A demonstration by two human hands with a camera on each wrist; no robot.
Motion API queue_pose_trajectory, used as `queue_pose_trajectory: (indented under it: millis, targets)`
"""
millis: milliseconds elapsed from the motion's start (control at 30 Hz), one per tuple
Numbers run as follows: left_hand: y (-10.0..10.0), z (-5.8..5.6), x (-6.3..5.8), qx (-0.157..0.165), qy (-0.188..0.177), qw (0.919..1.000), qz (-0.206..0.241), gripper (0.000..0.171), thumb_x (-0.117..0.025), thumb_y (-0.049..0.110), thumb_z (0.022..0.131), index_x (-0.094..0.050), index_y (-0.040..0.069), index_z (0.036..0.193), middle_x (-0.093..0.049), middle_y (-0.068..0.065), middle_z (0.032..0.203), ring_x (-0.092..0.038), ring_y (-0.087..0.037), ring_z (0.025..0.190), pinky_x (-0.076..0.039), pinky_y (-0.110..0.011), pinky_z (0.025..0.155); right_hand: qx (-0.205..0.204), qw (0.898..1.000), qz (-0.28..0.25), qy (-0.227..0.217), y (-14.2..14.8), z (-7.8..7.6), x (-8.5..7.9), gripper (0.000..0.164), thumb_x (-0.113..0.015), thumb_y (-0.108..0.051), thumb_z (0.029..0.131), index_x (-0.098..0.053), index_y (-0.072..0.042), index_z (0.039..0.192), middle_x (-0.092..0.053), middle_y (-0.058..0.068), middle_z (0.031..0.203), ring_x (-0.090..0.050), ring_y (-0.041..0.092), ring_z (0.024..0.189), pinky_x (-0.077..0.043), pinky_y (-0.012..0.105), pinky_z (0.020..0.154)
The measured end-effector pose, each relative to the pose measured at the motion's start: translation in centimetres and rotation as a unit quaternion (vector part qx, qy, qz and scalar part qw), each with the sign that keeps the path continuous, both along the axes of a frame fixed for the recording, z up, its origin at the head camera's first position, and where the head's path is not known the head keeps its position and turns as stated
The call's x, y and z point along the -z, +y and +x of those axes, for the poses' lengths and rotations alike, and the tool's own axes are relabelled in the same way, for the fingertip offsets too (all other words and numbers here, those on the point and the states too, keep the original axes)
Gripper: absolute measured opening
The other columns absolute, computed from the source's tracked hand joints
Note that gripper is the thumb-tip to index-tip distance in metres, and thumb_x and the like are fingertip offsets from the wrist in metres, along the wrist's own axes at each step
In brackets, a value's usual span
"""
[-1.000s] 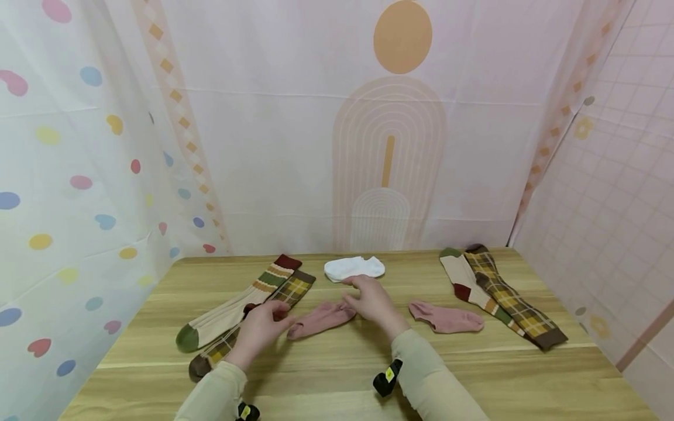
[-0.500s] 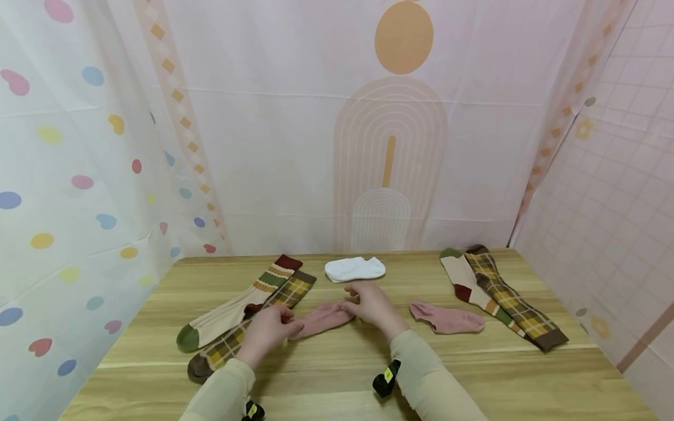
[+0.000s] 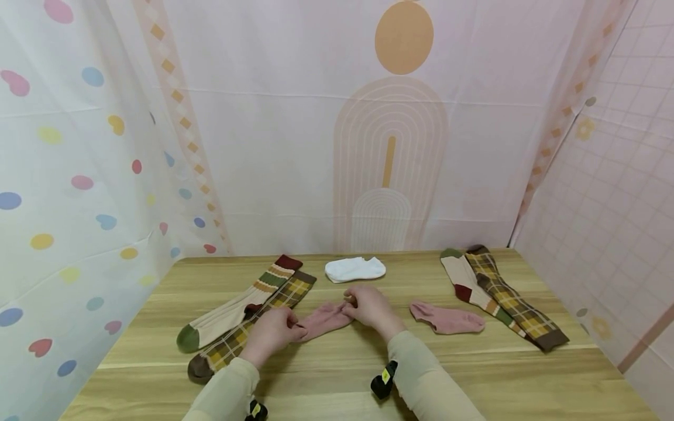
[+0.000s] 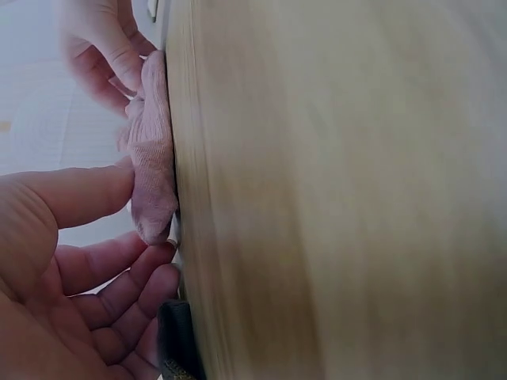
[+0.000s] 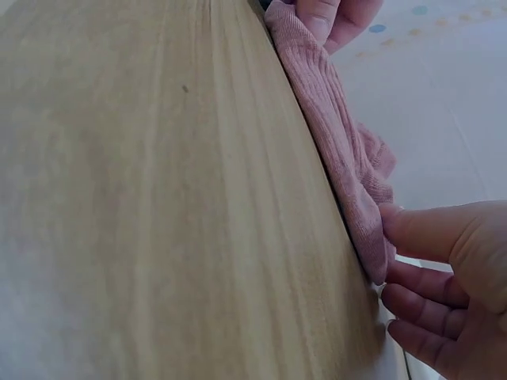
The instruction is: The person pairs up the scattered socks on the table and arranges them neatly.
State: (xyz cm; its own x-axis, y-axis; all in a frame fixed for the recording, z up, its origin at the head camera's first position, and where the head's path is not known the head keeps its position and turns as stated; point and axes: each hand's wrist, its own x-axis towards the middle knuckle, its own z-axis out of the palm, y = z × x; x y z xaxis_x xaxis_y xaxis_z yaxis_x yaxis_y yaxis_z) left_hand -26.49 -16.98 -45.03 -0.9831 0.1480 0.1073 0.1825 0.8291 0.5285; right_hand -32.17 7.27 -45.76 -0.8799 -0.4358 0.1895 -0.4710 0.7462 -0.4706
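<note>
Pink sock (image 3: 326, 320) (plaid sock (image 3: 237, 338) near)

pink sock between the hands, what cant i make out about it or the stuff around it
Pink sock, head view: both ends are partly covered by the left hand and right hand.
Its underside, all views: hidden against the table.
Striped sock on the right, head view: its cuff end is mostly hidden by the plaid sock.
Dark thing, left wrist view: cut off by the bottom edge; too little shows to name it.
</note>
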Motion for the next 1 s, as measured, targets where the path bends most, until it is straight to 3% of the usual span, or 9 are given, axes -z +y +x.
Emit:
queue_pose_trajectory:
  millis: [300, 467, 567, 733, 1000]
  targets:
    - [0.3, 0.1, 0.1, 0.011, 0.003, 0.9999, 0.006, 0.020, -0.082, 0.014, 0.076, -0.062, 0.012, 0.073, -0.053, 0.003, 0.067, -0.048, -0.015, 0.062, -0.040, -0.031, 0.056, 0.008, 1.000, -0.004, -0.019, 0.0, 0.1, 0.3, 0.008, -0.074, -0.012, 0.087, -0.070, -0.009, 0.094, -0.060, -0.003, 0.080, -0.055, 0.012, 0.076, -0.047, 0.031, 0.071]
    - [0.1, 0.1, 0.4, -0.001, 0.017, 0.9976, 0.066, 0.011, -0.075, 0.006, 0.082, -0.064, 0.009, 0.080, -0.057, 0.002, 0.070, -0.050, -0.014, 0.062, -0.044, -0.030, 0.056, -0.005, 0.997, -0.063, -0.042, 0.6, -0.1, 0.8, 0.007, -0.073, -0.012, 0.088, -0.067, -0.010, 0.086, -0.060, -0.004, 0.080, -0.052, 0.010, 0.074, -0.045, 0.028, 0.068]
    - [0.0, 0.0, 0.3, -0.019, 0.026, 0.9923, 0.119, 0.008, -0.073, 0.004, 0.085, -0.066, 0.007, 0.083, -0.060, 0.000, 0.073, -0.053, -0.013, 0.063, -0.046, -0.030, 0.057, -0.017, 0.991, -0.120, -0.066, 1.1, -0.1, 0.8, 0.007, -0.071, -0.013, 0.090, -0.067, -0.010, 0.086, -0.061, -0.003, 0.084, -0.052, 0.011, 0.076, -0.045, 0.029, 0.070]
    - [0.0, -0.3, -0.4, -0.052, 0.024, 0.9842, 0.167, 0.004, -0.073, 0.008, 0.088, -0.068, 0.007, 0.088, -0.064, -0.002, 0.080, -0.056, -0.015, 0.071, -0.048, -0.031, 0.063, -0.014, 0.975, -0.192, -0.107, 1.6, 0.2, 0.3, 0.008, -0.068, -0.017, 0.095, -0.069, -0.010, 0.093, -0.067, -0.002, 0.093, -0.055, 0.010, 0.077, -0.047, 0.029, 0.070]
    - [0.4, -0.6, -0.7, -0.067, 0.010, 0.9730, 0.221, 0.007, -0.072, 0.009, 0.090, -0.069, 0.003, 0.091, -0.065, -0.002, 0.082, -0.059, -0.014, 0.073, -0.051, -0.027, 0.063, 0.015, 0.952, -0.270, -0.144, 1.8, 0.1, 0.4, 0.012, -0.065, -0.014, 0.096, -0.066, -0.003, 0.099, -0.062, -0.001, 0.082, -0.056, 0.014, 0.064, -0.046, 0.025, 0.056]
